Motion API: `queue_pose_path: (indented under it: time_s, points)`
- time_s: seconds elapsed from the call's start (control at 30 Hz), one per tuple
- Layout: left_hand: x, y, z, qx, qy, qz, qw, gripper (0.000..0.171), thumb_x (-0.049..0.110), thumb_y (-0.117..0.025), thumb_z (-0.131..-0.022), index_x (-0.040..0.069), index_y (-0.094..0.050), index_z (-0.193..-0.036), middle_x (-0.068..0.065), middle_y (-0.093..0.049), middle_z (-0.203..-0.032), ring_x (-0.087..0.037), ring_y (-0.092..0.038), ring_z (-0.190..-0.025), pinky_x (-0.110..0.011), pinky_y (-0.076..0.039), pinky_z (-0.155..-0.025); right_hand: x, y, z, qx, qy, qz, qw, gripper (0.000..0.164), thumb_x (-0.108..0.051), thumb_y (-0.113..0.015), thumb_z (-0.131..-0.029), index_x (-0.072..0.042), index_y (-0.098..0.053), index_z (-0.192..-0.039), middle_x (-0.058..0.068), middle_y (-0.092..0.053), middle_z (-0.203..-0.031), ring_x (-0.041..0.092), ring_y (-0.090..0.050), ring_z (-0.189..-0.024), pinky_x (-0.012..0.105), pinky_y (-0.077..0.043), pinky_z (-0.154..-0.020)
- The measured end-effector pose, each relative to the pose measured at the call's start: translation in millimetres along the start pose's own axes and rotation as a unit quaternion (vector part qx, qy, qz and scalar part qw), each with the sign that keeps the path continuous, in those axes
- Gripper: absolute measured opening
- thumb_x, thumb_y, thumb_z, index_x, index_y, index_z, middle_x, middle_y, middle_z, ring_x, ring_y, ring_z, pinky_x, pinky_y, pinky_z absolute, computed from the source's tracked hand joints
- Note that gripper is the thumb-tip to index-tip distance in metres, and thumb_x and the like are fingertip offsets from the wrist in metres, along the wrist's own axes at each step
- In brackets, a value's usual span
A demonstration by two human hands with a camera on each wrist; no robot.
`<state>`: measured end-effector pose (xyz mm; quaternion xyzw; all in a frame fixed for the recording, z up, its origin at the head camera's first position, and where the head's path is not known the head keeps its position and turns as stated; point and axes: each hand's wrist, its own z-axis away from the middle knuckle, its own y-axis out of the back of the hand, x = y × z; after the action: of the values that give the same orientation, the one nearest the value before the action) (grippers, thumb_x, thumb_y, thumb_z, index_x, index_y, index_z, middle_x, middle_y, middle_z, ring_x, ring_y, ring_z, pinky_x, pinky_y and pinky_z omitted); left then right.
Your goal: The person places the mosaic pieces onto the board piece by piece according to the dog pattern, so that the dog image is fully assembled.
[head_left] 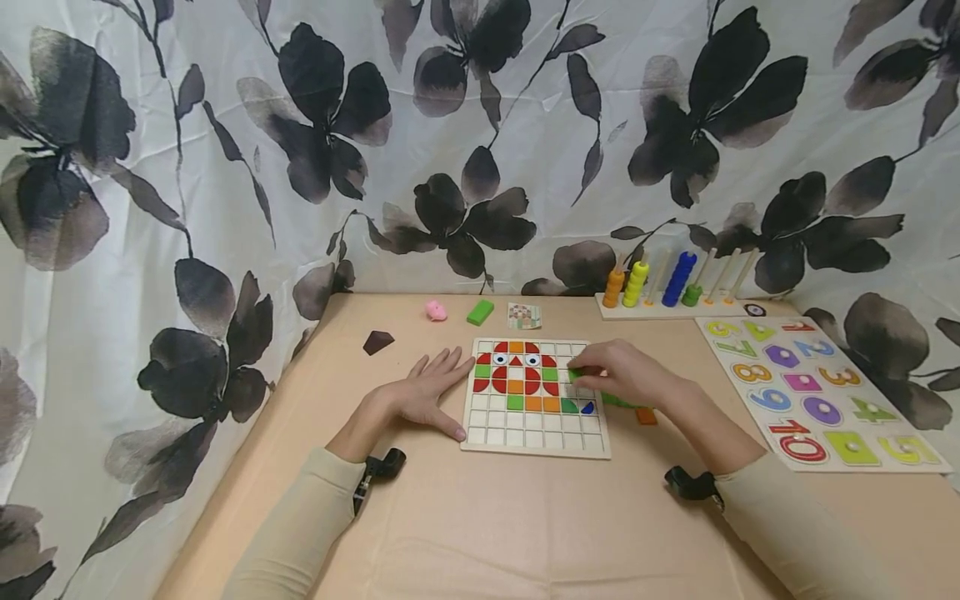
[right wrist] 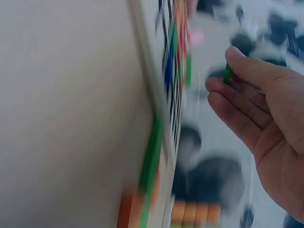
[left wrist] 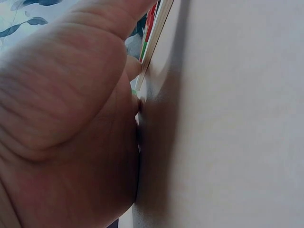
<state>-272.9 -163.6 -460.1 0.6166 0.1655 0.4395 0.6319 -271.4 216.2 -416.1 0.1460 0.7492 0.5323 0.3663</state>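
Note:
A white grid board (head_left: 532, 437) lies on the table, its upper rows filled with red, green and orange tiles and two eye tiles. Lower right on it are a green tile (head_left: 569, 406) and a blue piece (head_left: 588, 408). My left hand (head_left: 423, 395) rests at the board's left edge, fingers spread, thumb by the lower left corner. Above the board's right side, my right hand (head_left: 626, 372) pinches a small green piece (right wrist: 227, 74) between thumb and fingertips; the right wrist view shows it raised off the board. The piece's full shape is hidden by the fingers.
Right of the board lie green pieces (head_left: 618, 402) and an orange tile (head_left: 646, 416). A number puzzle board (head_left: 813, 358) and a peg stand with coloured rings (head_left: 645, 313) stand farther right. Behind are a pink object (head_left: 436, 311), green block (head_left: 480, 312), picture card (head_left: 524, 316) and dark piece (head_left: 378, 342).

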Motion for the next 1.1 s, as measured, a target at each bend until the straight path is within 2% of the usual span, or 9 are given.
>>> queue_pose_path:
  time_s: [0.13, 0.2, 0.33, 0.47, 0.63, 0.77, 0.9, 1.1]
  points:
    - [0.1, 1.4, -0.5, 0.001, -0.002, -0.005, 1.0000, 0.128, 0.083, -0.064, -0.060, 0.022, -0.005, -0.156, -0.013, 0.005, -0.161, -0.032, 0.008, -0.147, -0.055, 0.005, -0.115, -34, -18, -25, -0.024, 0.078, 0.010, 0.997, 0.024, -0.023, -0.075, -0.084, -0.015, -0.074, -0.107, -0.010, -0.070, -0.096, 0.005, -0.061, -0.081, 0.024, -0.054, -0.077]
    - [0.2, 1.5, -1.5, 0.001, -0.002, -0.008, 1.0000, 0.128, 0.083, -0.064, -0.060, 0.022, -0.005, -0.156, -0.013, 0.004, -0.161, -0.032, 0.008, -0.147, -0.056, 0.004, -0.115, -46, -27, -33, -0.045, 0.103, 0.015, 0.994, 0.021, -0.020, -0.075, -0.085, -0.015, -0.074, -0.105, -0.010, -0.070, -0.092, 0.005, -0.059, -0.077, 0.022, -0.053, -0.074]
    - [0.3, 1.6, -2.6, 0.000, -0.001, -0.007, 1.0000, 0.127, 0.082, -0.064, -0.061, 0.021, -0.005, -0.156, -0.013, 0.004, -0.161, -0.033, 0.007, -0.147, -0.056, 0.004, -0.115, -62, -41, -42, -0.073, 0.127, 0.032, 0.989, 0.021, -0.019, -0.074, -0.085, -0.013, -0.074, -0.105, -0.007, -0.070, -0.094, 0.004, -0.059, -0.081, 0.020, -0.052, -0.078]
    - [1.1, 2.5, -1.2, 0.000, -0.002, -0.004, 1.0000, 0.127, 0.082, -0.064, -0.062, 0.020, -0.006, -0.156, -0.014, 0.004, -0.161, -0.033, 0.007, -0.147, -0.056, 0.004, -0.115, -68, -51, -45, -0.083, 0.140, 0.064, 0.985, 0.022, -0.024, -0.075, -0.085, -0.014, -0.074, -0.103, -0.006, -0.068, -0.093, 0.005, -0.058, -0.083, 0.019, -0.052, -0.078]
    - [1.9, 3.4, 0.3, 0.001, -0.002, -0.002, 1.0000, 0.127, 0.082, -0.065, -0.061, 0.021, -0.006, -0.156, -0.014, 0.004, -0.161, -0.034, 0.007, -0.147, -0.056, 0.003, -0.115, -72, -58, -47, -0.077, 0.134, 0.120, 0.981, 0.025, -0.031, -0.076, -0.083, -0.017, -0.075, -0.103, -0.007, -0.068, -0.092, 0.005, -0.056, -0.083, 0.018, -0.051, -0.075]
    - [1.8, 3.7, 0.8, 0.002, -0.003, -0.001, 1.0000, 0.128, 0.082, -0.065, -0.061, 0.021, -0.006, -0.156, -0.014, 0.004, -0.161, -0.034, 0.007, -0.147, -0.055, 0.004, -0.115, -73, -60, -48, -0.073, 0.117, 0.125, 0.982, 0.026, -0.034, -0.076, -0.082, -0.019, -0.075, -0.103, -0.008, -0.067, -0.093, 0.005, -0.055, -0.084, 0.020, -0.051, -0.075]
    - [1.0, 3.5, 0.8, 0.000, -0.002, -0.002, 1.0000, 0.128, 0.082, -0.065, -0.061, 0.021, -0.005, -0.156, -0.013, 0.005, -0.161, -0.033, 0.007, -0.147, -0.055, 0.004, -0.115, -72, -62, -49, -0.075, 0.097, 0.106, 0.987, 0.027, -0.036, -0.076, -0.082, -0.019, -0.074, -0.103, -0.009, -0.067, -0.093, 0.005, -0.053, -0.082, 0.021, -0.050, -0.075]
    - [0.2, 2.5, 0.8, -0.001, -0.002, 0.003, 1.0000, 0.128, 0.082, -0.065, -0.060, 0.022, -0.005, -0.156, -0.012, 0.006, -0.161, -0.033, 0.008, -0.147, -0.055, 0.004, -0.115, -67, -64, -49, -0.081, 0.054, 0.046, 0.994, 0.029, -0.038, -0.077, -0.081, -0.020, -0.075, -0.104, -0.013, -0.067, -0.091, 0.005, -0.053, -0.079, 0.021, -0.049, -0.072]
